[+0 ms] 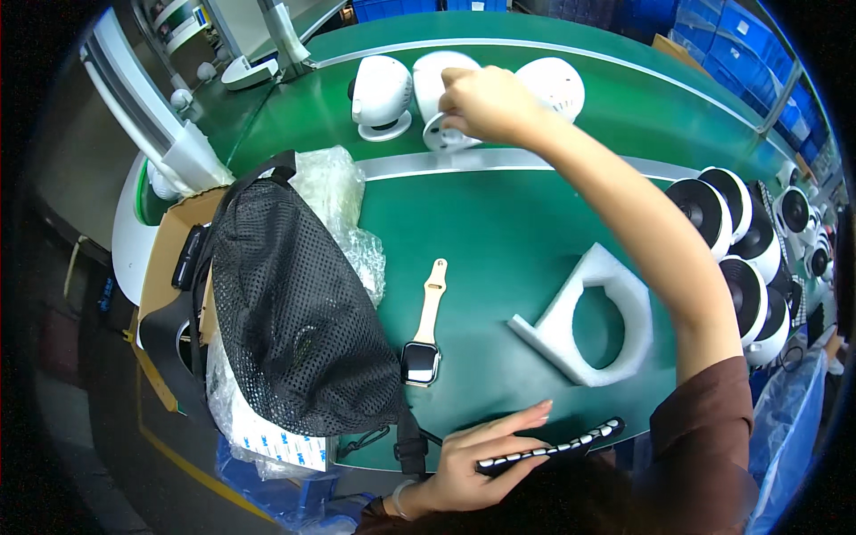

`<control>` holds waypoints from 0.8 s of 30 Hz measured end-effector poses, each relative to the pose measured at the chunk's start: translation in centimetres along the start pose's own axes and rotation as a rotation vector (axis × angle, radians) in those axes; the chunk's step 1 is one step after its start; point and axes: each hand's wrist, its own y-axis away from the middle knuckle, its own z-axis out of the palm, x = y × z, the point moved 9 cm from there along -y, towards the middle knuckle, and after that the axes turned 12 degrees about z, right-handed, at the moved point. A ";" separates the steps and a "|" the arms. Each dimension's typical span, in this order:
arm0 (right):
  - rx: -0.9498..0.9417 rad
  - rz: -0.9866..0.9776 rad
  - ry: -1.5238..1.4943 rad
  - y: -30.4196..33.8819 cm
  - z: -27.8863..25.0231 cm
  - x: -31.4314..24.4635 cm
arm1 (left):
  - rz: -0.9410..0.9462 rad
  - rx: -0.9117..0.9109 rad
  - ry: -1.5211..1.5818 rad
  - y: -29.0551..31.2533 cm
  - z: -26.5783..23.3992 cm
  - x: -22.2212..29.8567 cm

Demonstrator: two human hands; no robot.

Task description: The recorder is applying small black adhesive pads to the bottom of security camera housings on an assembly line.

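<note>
My right hand point(486, 105) reaches to the far side of the green bench, fingers closed at a white round-headed device point(435, 73) on a disc base. Its fingertips are by that base; the hand hides part of the device. Similar white devices stand on either side: one point(382, 94) to the left, another point(553, 86) to the right. Near the front edge, my left hand point(481, 459) has a narrow black strip with white segments point(580, 442) between thumb and fingers. A smartwatch point(420, 362) with a pale band and a white foam cutout point(629, 334) lie between my hands.
A black mesh bag point(294, 312) rests over an open cardboard box point(169, 259) at left, with bubble wrap point(330, 192) beside it. Several white, black-faced round units point(700, 209) crowd the right side. A metal rail point(401, 167) crosses the bench. Blue crates point(744, 49) stand beyond.
</note>
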 end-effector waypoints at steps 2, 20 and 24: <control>0.203 -0.007 -0.038 1.7 1.6 2.6 | 0.047 -0.033 -0.008 -0.3 0.3 0.2; 0.036 0.393 0.212 3.2 1.4 8.7 | 0.086 -0.095 -0.025 0.0 0.8 0.0; 0.378 0.333 0.037 2.8 -1.0 8.2 | 0.055 -0.122 -0.008 0.0 1.0 -0.1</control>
